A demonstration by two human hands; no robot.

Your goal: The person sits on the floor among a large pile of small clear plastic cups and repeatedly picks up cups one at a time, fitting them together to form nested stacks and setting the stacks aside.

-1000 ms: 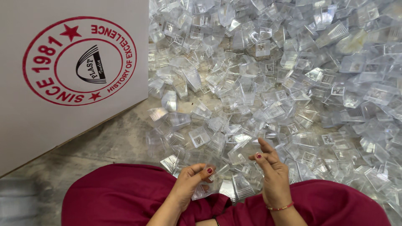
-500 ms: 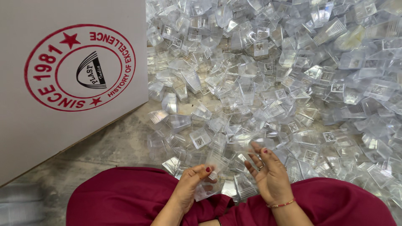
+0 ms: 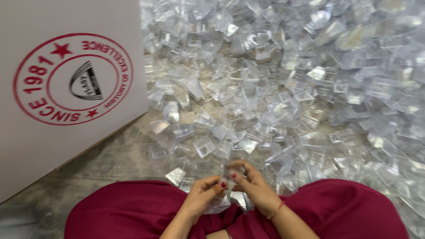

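Your left hand (image 3: 204,194) and right hand (image 3: 253,186) pinch small clear plastic box (image 3: 229,173) together; slippery walls, loose pinch may drop it into clear box heap (image 3: 301,79).

Clear glossy plastic boxes (image 3: 265,102) in a heap, matt white cardboard carton (image 3: 66,88), rough grey concrete floor (image 3: 115,159) — soft maroon cloth (image 3: 128,208)

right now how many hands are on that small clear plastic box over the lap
2: the left hand and the right hand pinch the small clear plastic box between them, above the dark red lap.
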